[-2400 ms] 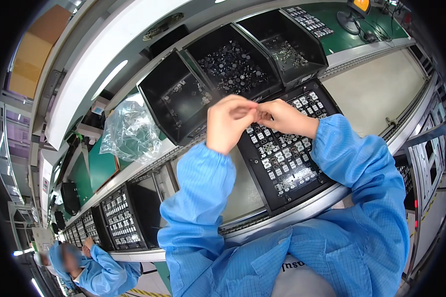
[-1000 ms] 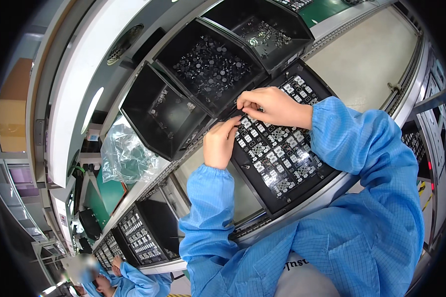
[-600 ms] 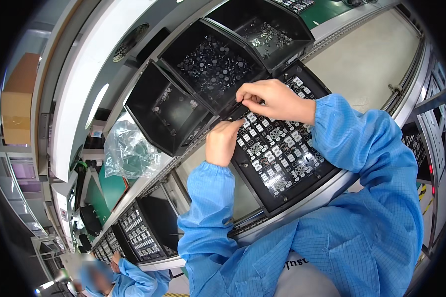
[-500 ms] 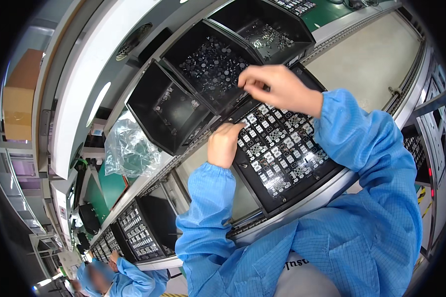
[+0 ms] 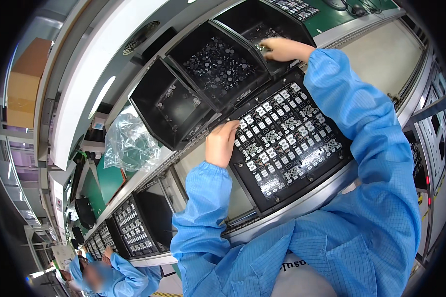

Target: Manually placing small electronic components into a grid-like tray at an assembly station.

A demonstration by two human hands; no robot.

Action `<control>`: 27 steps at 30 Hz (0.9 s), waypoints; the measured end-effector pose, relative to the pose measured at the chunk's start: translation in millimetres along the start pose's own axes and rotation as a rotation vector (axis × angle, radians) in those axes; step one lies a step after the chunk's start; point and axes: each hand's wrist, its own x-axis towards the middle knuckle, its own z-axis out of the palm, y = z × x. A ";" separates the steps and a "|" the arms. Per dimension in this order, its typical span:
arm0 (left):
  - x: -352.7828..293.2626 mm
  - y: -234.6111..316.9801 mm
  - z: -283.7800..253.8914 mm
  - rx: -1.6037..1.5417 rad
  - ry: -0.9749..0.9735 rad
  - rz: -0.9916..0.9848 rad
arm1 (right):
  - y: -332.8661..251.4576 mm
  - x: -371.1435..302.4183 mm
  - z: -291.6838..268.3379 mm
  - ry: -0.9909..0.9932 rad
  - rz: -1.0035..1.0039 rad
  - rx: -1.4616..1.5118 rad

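Observation:
A black fixture tray point(image 5: 327, 168) with rows of small white and metal parts lies tilted in front of me. My left hand point(image 5: 221, 143) rests on its upper left corner, fingers curled on the edge. My right hand point(image 5: 282, 49) reaches into the right-hand black bin point(image 5: 243, 17) behind the tray, fingertips pinched on a small metal part point(image 5: 262, 48) there. The middle bin point(image 5: 183, 47) holds many small dark round parts. The left bin point(image 5: 153, 94) holds only a few pieces.
A crumpled clear plastic bag point(image 5: 129, 143) lies left of the bins. A grey conveyor surface point(image 5: 386, 54) runs at the right. Another tray point(image 5: 134, 230) sits down the line, where a person in blue point(image 5: 114, 274) works at the lower left.
My right hand has left the tray's top edge and reached up into the right-hand bin. My left hand has stayed at the tray's upper left corner.

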 end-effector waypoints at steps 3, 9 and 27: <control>-14.8 2.0 -2.5 0.086 0.022 0.113 | -14.2 -11.0 14.0 -0.009 -0.082 -0.213; -14.3 20.4 -22.1 0.297 -0.052 0.131 | -35.4 -10.6 -0.8 0.085 -0.043 -0.027; -3.0 11.2 -14.5 0.321 -0.062 -0.162 | -18.5 -31.6 -17.4 0.275 0.007 0.146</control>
